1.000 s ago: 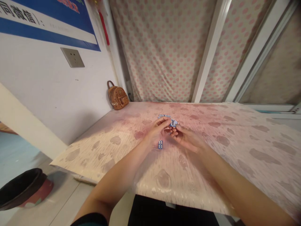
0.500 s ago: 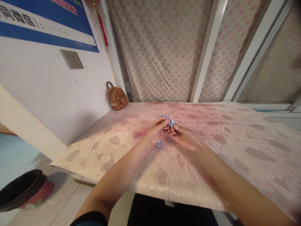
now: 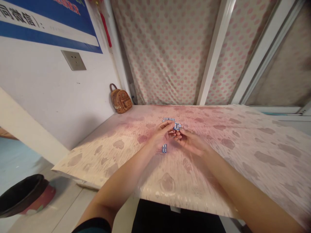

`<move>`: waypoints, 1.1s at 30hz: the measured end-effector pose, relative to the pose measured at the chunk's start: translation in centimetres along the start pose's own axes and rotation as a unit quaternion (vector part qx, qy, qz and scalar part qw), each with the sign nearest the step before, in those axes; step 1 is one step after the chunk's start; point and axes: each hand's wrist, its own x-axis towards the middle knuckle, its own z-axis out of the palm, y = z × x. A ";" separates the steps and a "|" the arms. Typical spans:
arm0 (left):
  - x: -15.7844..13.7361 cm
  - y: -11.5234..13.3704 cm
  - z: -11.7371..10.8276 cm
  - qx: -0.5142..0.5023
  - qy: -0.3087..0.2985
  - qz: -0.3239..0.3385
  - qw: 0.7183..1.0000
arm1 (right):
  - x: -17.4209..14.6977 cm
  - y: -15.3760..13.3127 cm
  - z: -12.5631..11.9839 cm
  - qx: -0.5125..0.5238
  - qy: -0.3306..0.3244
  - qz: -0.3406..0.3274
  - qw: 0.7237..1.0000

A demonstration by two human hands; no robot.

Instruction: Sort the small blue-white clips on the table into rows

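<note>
A small blue-and-white piece, too small to name its kind, is held just above the table between my two hands. My left hand pinches its left side between thumb and fingers. On its right side, the fingertips of my right hand are closed. Just beyond my left hand lies a row of similar blue-and-white pieces, its near part covered by my fingers. Closer to me, below my left hand, more such pieces lie side by side on the cloth.
A patterned cloth covers the table. At the back left corner, a small brown backpack leans against the wall. A dark-rimmed bin stands on the floor at left. Behind the table hangs a dotted curtain.
The held piece has turned slightly, so its white parts show more plainly. Both hands stay in nearly the same place, and the pieces on the table have not moved.
</note>
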 end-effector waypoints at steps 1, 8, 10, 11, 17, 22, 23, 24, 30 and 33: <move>0.0 0.0 0.1 -0.002 -0.002 -0.001 1.000 | 0.0 0.0 0.0 0.002 0.002 0.001 1.000; 0.0 0.1 0.2 0.006 0.004 -0.001 1.000 | 0.1 0.2 -0.3 0.000 0.000 0.003 1.000; 0.1 0.1 0.1 0.019 0.006 0.009 1.000 | 0.1 0.2 -0.3 0.000 -0.004 -0.001 1.000; 0.1 0.0 0.0 0.028 0.007 0.014 0.999 | 0.1 0.1 -0.2 0.002 -0.006 -0.002 1.000; 0.3 -0.2 -0.2 0.109 0.019 0.049 0.993 | 0.0 -0.1 0.2 -0.015 0.007 -0.008 1.000; 0.1 0.4 0.2 0.154 0.069 0.096 0.981 | 0.3 0.1 -0.3 -0.143 0.060 -0.100 0.983; 0.1 0.4 0.3 0.164 0.080 0.096 0.979 | 0.4 0.1 -0.4 -0.176 0.074 -0.120 0.974; 0.2 0.4 0.3 0.177 0.087 0.091 0.976 | 0.4 0.1 -0.5 -0.206 0.087 -0.139 0.965; 0.5 -0.1 -0.2 0.228 0.101 0.077 0.965 | 0.6 0.0 -0.7 -0.316 0.122 -0.201 0.919; 0.4 -0.3 -0.3 0.247 0.109 0.093 0.958 | 0.6 0.0 -0.6 -0.341 0.127 -0.204 0.909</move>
